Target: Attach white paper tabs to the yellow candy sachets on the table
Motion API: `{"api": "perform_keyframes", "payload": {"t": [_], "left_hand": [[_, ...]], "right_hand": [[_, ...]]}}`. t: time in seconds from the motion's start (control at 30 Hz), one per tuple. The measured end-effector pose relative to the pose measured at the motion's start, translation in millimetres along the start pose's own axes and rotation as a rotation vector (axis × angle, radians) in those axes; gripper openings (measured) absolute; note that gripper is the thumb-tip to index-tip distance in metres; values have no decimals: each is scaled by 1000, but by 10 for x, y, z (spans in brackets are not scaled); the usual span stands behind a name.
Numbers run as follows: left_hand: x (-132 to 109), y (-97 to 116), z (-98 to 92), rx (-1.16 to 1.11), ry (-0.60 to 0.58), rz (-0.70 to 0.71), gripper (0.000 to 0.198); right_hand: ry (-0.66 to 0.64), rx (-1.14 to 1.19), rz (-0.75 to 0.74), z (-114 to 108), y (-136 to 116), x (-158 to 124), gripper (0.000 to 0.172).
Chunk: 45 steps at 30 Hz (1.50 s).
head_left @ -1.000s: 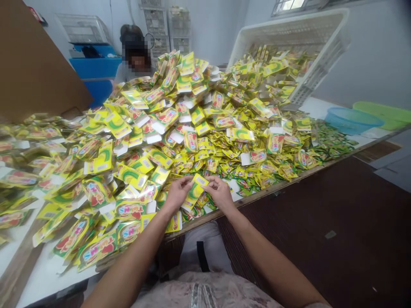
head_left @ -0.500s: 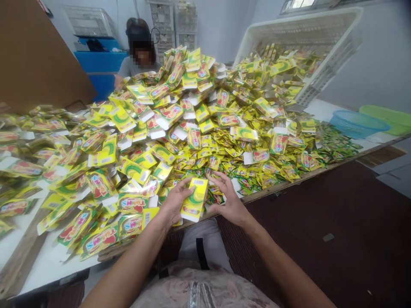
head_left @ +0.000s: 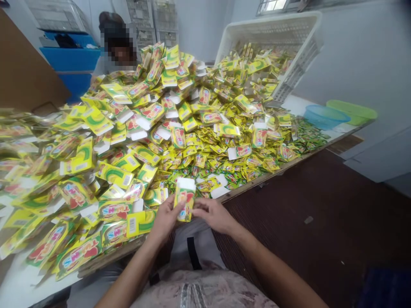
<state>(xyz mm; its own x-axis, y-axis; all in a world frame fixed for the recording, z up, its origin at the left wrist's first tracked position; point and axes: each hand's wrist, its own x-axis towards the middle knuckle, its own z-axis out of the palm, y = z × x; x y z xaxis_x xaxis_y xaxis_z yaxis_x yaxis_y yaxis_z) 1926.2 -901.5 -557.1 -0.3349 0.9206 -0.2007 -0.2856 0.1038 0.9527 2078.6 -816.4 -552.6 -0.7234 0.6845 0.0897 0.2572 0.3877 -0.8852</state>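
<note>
My left hand [head_left: 167, 216] grips a small yellow-green printed box [head_left: 185, 203], thumb across its front. The box is upright, with coloured lettering and red fruit facing me and a white flap at its upper end. On its right side, my right hand [head_left: 210, 214] has its fingers bent against the lower edge of the box. Just beyond the hands lie small yellow and green sachets [head_left: 208, 184] on the white tabletop [head_left: 221, 191]. To the left is a big heap of similar boxes [head_left: 112, 209], many with white end flaps showing.
A tilted white plastic crate [head_left: 297, 70] spills more packets at the back right. Blue [head_left: 326, 117] and green basins [head_left: 351, 112] stand at the table's right end. Another person [head_left: 111, 55] is behind the heap. A brown board [head_left: 28, 64] leans at the left.
The box has been turned from its barcode side to its lettered side, with the white flap now at top. My right hand has closed in on its right edge. The view has shifted right.
</note>
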Motion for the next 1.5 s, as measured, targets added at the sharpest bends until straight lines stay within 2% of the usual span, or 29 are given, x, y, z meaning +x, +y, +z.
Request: {"api": "perform_keyframes", "payload": {"t": [0.07, 0.1, 0.13, 0.23, 0.33, 0.4, 0.5, 0.57, 0.63, 0.7, 0.73, 0.83, 0.97, 1.03, 1.1, 1.2, 1.37, 1.43, 1.5], "left_hand": [[47, -17, -47, -53, 85, -56, 60], [63, -14, -69, -66, 107, -76, 64], [73, -8, -88, -77, 116, -87, 65], [71, 4, -120, -126, 95, -100, 64], [55, -12, -141, -150, 89, -120, 61], [55, -29, -161, -139, 95, -121, 57], [75, -41, -194, -82, 99, -95, 51], [95, -33, -210, -2, 93, -75, 48], [107, -9, -216, 78, 62, -63, 46], [98, 33, -214, 104, 12, -59, 46], [83, 60, -212, 94, -14, -65, 46], [0, 139, -214, 45, -58, -91, 47], [-118, 165, -252, 79, -102, -107, 41], [-150, 139, -267, 86, -135, -112, 39], [-159, 107, -264, 90, -147, -106, 39], [-152, 75, -233, 105, -117, -108, 41], [-128, 83, -222, -101, 13, -172, 47], [-112, 101, -244, -190, 44, -200, 52], [-96, 127, -262, -248, 81, -206, 58]], "right_hand": [[163, -213, 115, -181, 90, 163, 27], [282, -376, 198, -272, 155, 254, 27], [346, -540, 277, -354, 228, 345, 27], [308, -803, 430, -486, 457, 552, 30], [281, -778, 479, -490, 640, 613, 40], [311, -754, 464, -491, 715, 590, 39], [483, -606, 363, -509, 719, 535, 33], [574, -314, 265, -482, 627, 507, 35], [499, 69, 195, -397, 466, 489, 40], [306, 355, 166, -280, 280, 478, 43], [210, 423, 160, -227, 195, 474, 43], [-15, 420, 161, -160, 18, 462, 38], [-331, 334, 151, -248, -37, 479, 35], [-418, 300, 136, -275, -37, 502, 34], [-413, 253, 125, -257, -45, 517, 31], [-320, 119, 116, -195, -71, 516, 24], [-147, 130, 82, -236, -7, 581, 32], [-32, -21, 10, -257, 89, 667, 32], [3, -290, -109, -227, 206, 762, 42]]}}
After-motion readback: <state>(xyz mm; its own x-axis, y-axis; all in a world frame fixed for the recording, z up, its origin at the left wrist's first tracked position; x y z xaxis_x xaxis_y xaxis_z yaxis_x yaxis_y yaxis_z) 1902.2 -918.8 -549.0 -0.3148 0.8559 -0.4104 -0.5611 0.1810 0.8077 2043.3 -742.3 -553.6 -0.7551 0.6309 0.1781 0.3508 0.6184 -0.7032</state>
